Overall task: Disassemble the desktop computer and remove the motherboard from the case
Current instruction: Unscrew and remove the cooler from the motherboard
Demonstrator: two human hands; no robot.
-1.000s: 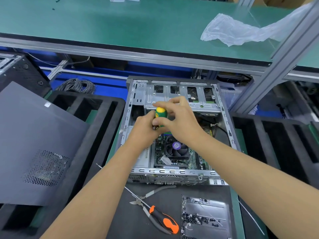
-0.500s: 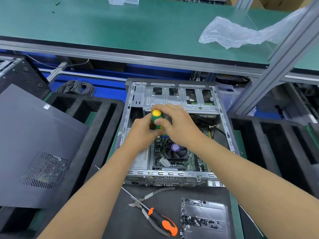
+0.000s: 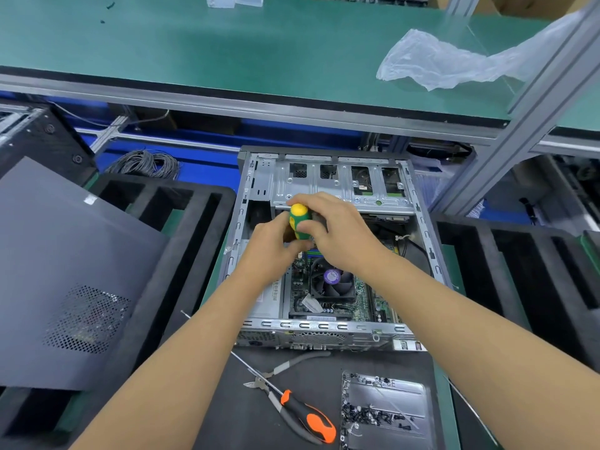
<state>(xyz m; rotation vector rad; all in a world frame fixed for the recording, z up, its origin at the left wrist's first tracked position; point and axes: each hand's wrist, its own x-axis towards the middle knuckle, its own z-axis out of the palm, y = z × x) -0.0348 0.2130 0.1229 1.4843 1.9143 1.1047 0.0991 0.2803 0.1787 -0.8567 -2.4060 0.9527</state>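
We work over the open case (image 3: 328, 326), where the motherboard (image 3: 367, 303) lies screwed flat, below and nearer us than our hands. Our right hand (image 3: 337, 235) wraps the screwdriver (image 3: 299, 222); our left hand (image 3: 269, 251) pinches its lower handle. We should keep it upright, pressing down.

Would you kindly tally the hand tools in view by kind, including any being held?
Screwdrivers: 2, the green-and-yellow screwdriver gripped by the left hand and right hand, and the orange-and-black screwdriver lying in front of the case.
Pliers: 1.
Total: 3.
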